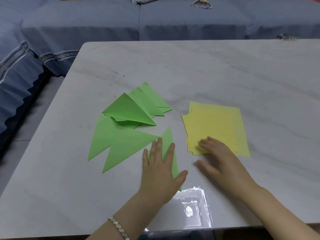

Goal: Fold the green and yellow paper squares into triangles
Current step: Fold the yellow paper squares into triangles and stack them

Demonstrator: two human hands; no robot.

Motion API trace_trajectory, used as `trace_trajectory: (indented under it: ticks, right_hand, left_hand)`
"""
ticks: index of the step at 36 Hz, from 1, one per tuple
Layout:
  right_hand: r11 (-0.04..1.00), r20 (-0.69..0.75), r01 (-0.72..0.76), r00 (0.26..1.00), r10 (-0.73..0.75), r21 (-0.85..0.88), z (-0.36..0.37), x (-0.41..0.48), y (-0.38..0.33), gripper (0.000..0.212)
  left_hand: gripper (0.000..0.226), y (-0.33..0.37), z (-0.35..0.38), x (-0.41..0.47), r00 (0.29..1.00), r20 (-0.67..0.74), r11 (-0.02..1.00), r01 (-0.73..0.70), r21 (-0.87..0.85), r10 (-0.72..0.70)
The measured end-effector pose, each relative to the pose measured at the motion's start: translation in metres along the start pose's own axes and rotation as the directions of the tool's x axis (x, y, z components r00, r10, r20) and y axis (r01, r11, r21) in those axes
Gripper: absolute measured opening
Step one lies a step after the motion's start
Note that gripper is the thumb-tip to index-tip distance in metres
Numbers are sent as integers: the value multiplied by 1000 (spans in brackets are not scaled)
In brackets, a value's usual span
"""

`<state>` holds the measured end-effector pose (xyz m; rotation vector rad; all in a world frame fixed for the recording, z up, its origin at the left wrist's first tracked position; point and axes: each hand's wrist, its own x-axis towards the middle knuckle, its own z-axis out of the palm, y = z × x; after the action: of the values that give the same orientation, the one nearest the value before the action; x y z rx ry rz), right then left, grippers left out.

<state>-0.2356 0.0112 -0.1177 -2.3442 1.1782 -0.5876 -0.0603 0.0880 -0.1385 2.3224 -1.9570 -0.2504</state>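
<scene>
Several green paper triangles (pixel 128 111) lie in a loose heap at the table's middle left. One more green triangle (pixel 168 137) lies nearer me, and my left hand (pixel 161 172) presses flat on it with straight, spread fingers. To the right sits a stack of yellow paper squares (pixel 216 125). My right hand (pixel 218 156) rests with its fingertips on the stack's near left corner; it is blurred, fingers loosely bent, thumb on the bare table.
The white marble table (pixel 190 70) has its left edge beside a blue sofa (pixel 86 28). A metal clip (pixel 287 38) lies at the far right edge. A bright window reflection (pixel 192 207) shines near the front edge.
</scene>
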Motion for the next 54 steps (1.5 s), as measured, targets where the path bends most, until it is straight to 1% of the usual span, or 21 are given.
trace_trajectory:
  ticks: [3,6,8,10,13,16,18,20,23,27,30,34,37,42,44,46,48,50,52,53,54]
  right_hand:
    - [993,73,-71,994,77,-92,-8,4,8,63]
    - [969,180,-99,974,141,-227,-11,10,11,76]
    - [945,220,-98,960,172,-312,-12,13,10,78]
    - [920,220,-67,962,162,-386,-13,16,11,74]
    - [892,201,-14,973,118,-453,-9,21,17,62]
    - [839,229,43,968,99,-542,-11,25,16,54]
    - [817,249,70,964,92,-572,-14,25,19,56]
    - [838,296,54,946,131,-543,-17,27,17,69]
    - [852,321,4,928,192,-523,-23,29,17,90]
    - [865,349,-46,903,250,-500,-24,34,17,96]
    - [848,325,-39,913,245,-529,-22,33,19,86]
    - [837,227,24,966,120,-546,-23,32,24,52]
    - [844,266,60,959,100,-533,-20,29,32,60]
    - [788,236,231,965,-113,-570,-19,24,27,57]
    - [790,199,239,968,-150,-565,-15,23,26,50]
    - [785,166,249,968,-188,-567,-12,22,28,33]
    - [770,157,258,966,-206,-583,-11,22,28,18]
    - [785,178,255,966,-185,-565,-12,21,26,29]
    - [800,206,273,960,-191,-533,-11,17,20,44]
    - [805,220,283,956,-194,-521,-10,14,16,51]
    - [811,231,297,951,-205,-505,-7,11,13,56]
  left_hand:
    - [61,-6,-4,1,999,1,999,-47,1,47]
    - [69,-23,-12,5,996,36,995,-87,55,85]
    - [64,-40,-17,7,992,20,988,-122,98,121]
    - [54,-59,-22,10,988,4,979,-154,133,154]
    - [52,-87,-27,15,985,-3,952,-168,256,175]
    - [49,-108,-32,22,985,-34,943,-155,293,172]
    - [46,-115,-33,24,985,-83,950,-122,288,151]
    - [49,-114,-32,24,982,-135,970,-103,219,135]
    - [46,-96,-30,18,966,-185,979,-158,125,180]
    - [49,-66,-31,11,942,-188,959,-284,-6,278]
    - [47,-50,-29,7,933,-214,946,-312,-83,289]
    - [45,-37,-30,2,928,-245,938,-319,-134,280]
    - [42,-33,-32,-4,929,-251,937,-315,-151,272]
    - [39,-29,-31,-12,940,-227,926,-305,-220,256]
    - [38,-29,-31,-14,942,-217,918,-306,-251,255]
    - [37,-27,-33,-15,949,-196,914,-296,-277,248]
    - [37,-25,-33,-16,958,-165,911,-275,-308,234]
    - [37,-22,-36,-18,971,-123,899,-235,-371,203]
    - [33,-18,-40,-19,994,-56,851,-107,-514,91]
    - [33,-15,-41,-18,1000,24,776,17,-631,-3]
    - [33,-9,-43,-16,986,130,639,165,-751,-102]
